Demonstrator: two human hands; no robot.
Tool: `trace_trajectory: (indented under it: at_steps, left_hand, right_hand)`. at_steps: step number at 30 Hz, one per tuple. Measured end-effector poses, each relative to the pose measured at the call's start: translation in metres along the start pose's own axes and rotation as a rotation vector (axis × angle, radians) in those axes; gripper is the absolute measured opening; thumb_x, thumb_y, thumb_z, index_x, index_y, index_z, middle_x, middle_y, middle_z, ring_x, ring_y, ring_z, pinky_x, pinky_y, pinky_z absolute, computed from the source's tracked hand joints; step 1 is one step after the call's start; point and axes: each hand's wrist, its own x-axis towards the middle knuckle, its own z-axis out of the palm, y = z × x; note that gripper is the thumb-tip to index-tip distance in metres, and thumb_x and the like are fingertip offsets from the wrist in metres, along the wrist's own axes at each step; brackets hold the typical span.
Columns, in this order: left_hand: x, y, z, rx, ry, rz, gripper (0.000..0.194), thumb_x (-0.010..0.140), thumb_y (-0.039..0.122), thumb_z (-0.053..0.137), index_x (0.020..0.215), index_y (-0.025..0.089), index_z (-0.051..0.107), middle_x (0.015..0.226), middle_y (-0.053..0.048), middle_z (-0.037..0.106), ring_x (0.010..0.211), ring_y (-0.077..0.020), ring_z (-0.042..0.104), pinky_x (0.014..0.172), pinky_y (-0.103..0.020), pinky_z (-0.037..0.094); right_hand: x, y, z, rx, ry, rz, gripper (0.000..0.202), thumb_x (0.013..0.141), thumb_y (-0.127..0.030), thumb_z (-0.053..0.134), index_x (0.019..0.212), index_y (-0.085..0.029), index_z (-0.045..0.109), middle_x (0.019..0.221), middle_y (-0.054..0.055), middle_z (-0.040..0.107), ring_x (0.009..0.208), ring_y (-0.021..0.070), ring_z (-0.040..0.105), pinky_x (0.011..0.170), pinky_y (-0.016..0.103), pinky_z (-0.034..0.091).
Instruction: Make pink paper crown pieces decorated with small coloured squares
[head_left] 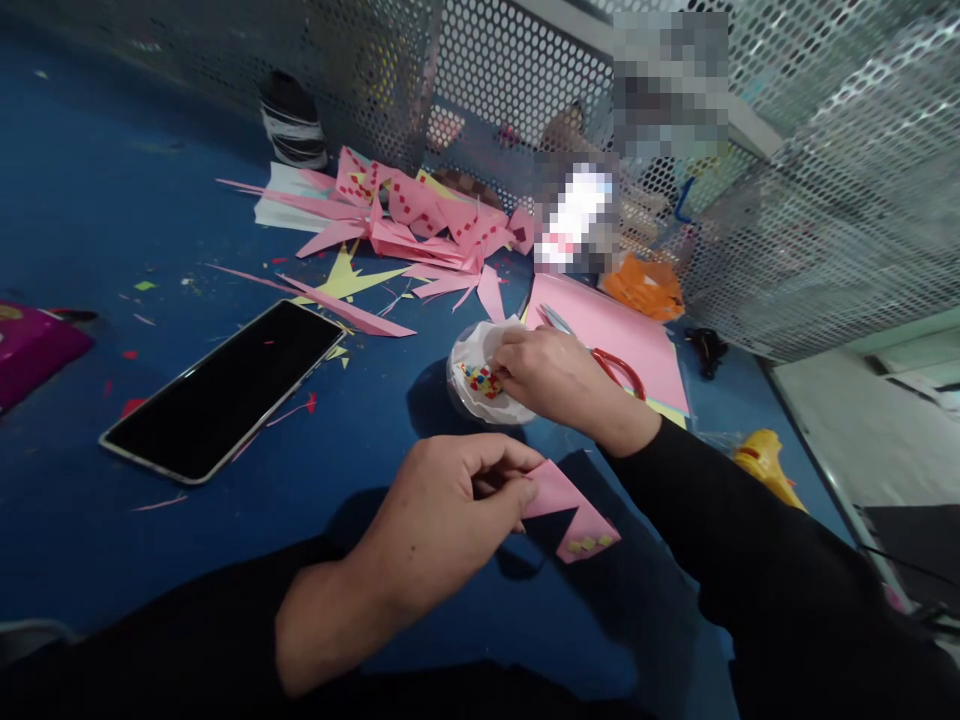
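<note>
Between its thumb and fingers, my left hand point(442, 510) pinches a cut piece of folded pink paper point(551, 487). The paper has a dark notch, and small yellow squares point(590, 545) sit along its lower tip. Farther off, my right hand point(551, 375) reaches into a round white-lined bowl point(463, 357) with its fingers bunched together. Small multicoloured bits point(478, 380) lie in the bowl beside the fingertips. Whatever those fingertips hold, if anything, is hidden. Scissors with red handles point(621, 370) lie just behind my right hand, partly covered by it.
A phone point(225, 390) lies at left, with a purple packet point(37, 350) beyond it. Pink paper cutouts point(427, 225) and scraps are heaped at the back against a perforated metal screen point(502, 70). Pink sheets point(645, 350), orange paper point(643, 287) and a yellow tool point(766, 465) are at right.
</note>
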Motion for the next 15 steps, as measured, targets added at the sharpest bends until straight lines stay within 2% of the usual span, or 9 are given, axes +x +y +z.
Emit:
trace_trajectory:
  at_steps: [4,8,12,15]
  left_hand:
    - [0.0,0.0,-0.001,-0.002,0.006,-0.004,0.018,0.079,0.015,0.064,0.088,0.019,0.08,0.067,0.002,0.072,0.059,-0.012,0.066,0.055,-0.02,0.049]
    - [0.0,0.0,-0.001,0.024,0.031,0.025,0.017,0.079,0.015,0.064,0.086,0.017,0.079,0.067,0.001,0.071,0.059,-0.012,0.066,0.058,-0.021,0.05]
    - [0.003,-0.001,-0.002,0.045,0.042,0.045,0.019,0.079,0.018,0.064,0.092,0.016,0.079,0.071,0.0,0.072,0.06,-0.0131,0.068,0.061,-0.024,0.051]
    - [0.004,-0.001,-0.002,0.055,0.056,0.044,0.02,0.079,0.021,0.065,0.093,0.016,0.078,0.071,0.0,0.072,0.059,-0.0137,0.068,0.063,-0.025,0.053]
  right_hand:
    - [-0.005,0.004,0.0,0.144,0.123,0.028,0.02,0.089,-0.011,0.05,0.086,-0.014,0.07,0.093,0.008,0.07,0.072,0.0152,0.057,0.065,0.03,0.033]
    - [-0.014,0.008,-0.006,0.391,0.252,0.119,0.018,0.084,-0.01,0.052,0.081,-0.015,0.069,0.086,0.005,0.068,0.07,0.0128,0.057,0.066,0.027,0.038]
    - [-0.023,0.008,-0.012,0.635,0.338,0.173,0.015,0.08,-0.014,0.055,0.075,-0.017,0.068,0.074,0.002,0.068,0.064,0.0119,0.056,0.068,0.028,0.043]
    - [-0.029,0.008,-0.014,0.787,0.361,0.194,0.014,0.078,-0.018,0.055,0.074,-0.018,0.069,0.074,0.001,0.07,0.062,0.0122,0.057,0.065,0.029,0.045]
